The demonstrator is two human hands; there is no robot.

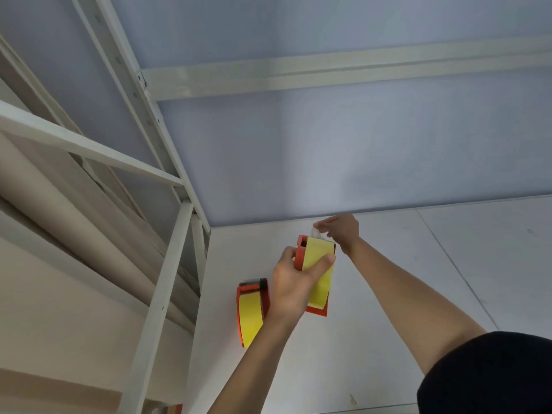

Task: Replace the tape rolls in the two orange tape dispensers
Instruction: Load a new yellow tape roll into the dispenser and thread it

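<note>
Dispenser (313, 276) with yellow roll, on white table (418, 279) — left hand (294, 289) gripped its body, right hand (340, 230) pinched the clear tape end (316, 233) at its head. Second dispenser (252, 312) lay just beside, loaded. Step judged: threading; next — draw the end over the cutter.

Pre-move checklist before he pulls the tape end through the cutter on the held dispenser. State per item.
1. Left hand grips the held dispenser: ok.
2. Yellow roll sits in that dispenser: ok.
3. Right hand pinches the tape end at the top: ok.
4. Tape end threaded under the cutter: cannot tell, hidden by fingers.
5. Second dispenser lies apart on the table, out of the way: ok.
6. Second dispenser's tape threaded: cannot tell.
</note>
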